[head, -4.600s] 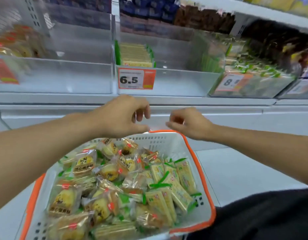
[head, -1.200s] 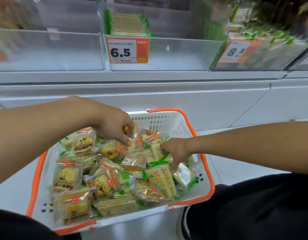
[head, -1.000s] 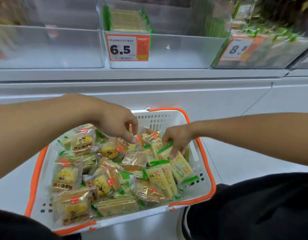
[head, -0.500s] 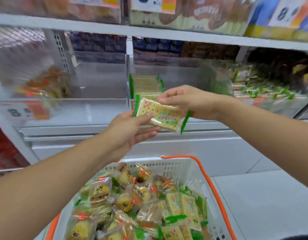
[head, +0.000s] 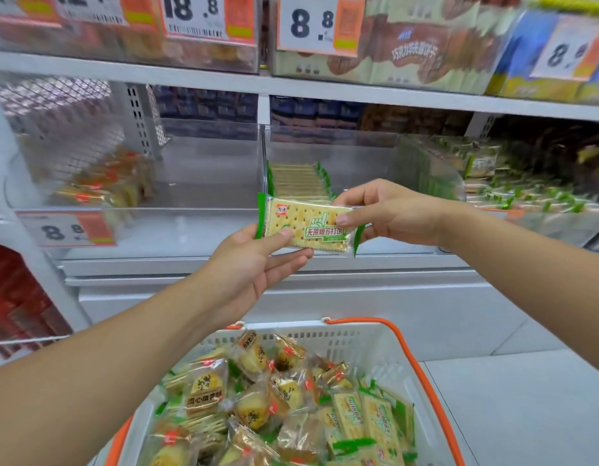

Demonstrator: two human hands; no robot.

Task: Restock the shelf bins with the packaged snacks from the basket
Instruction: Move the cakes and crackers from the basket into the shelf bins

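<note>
Cracker pkt (head: 306, 228) held before shelf bin (head: 328, 183).

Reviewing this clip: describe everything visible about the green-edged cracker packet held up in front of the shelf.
The green-edged cracker packet is a flat, rectangular clear plastic wrapper with green sealed ends, showing pale square crackers dotted with holes. It carries a small red logo near its left end and a green label with white characters. It is held roughly level, long side across, in front of the clear shelf bin holding matching packets. The left hand supports it from below with thumb on top; the right hand pinches its right end.
</note>
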